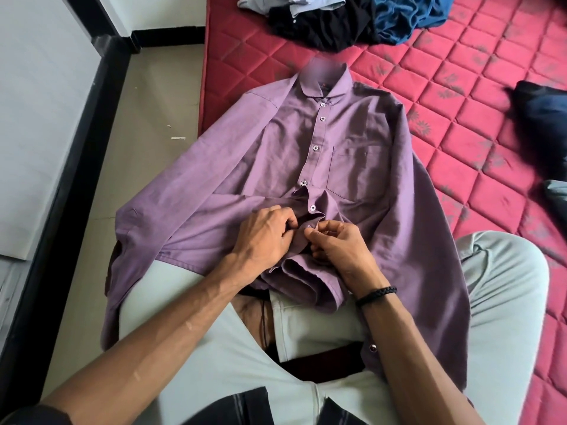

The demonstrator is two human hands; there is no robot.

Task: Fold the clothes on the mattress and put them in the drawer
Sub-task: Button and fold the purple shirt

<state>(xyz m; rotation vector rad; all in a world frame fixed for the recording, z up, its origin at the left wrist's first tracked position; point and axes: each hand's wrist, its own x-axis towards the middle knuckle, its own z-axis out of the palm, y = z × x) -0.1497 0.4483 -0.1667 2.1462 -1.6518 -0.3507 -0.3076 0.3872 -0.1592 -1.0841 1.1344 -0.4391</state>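
Observation:
A purple button-up shirt (pixel 346 167) lies face up on the red quilted mattress (pixel 478 124), collar away from me, its hem over my lap and its left sleeve hanging off the mattress edge. My left hand (pixel 264 237) and my right hand (pixel 340 246) pinch the front placket low down, on either side of a button, just under the fastened buttons. A black braided band circles my right wrist. My legs in pale trousers sit under the shirt's hem.
A pile of black, blue and grey clothes (pixel 352 19) lies at the mattress's far end. Dark garments (pixel 543 118) sit at the right edge. Beige floor (pixel 147 118) and a white wall with black skirting (pixel 61 167) run along the left.

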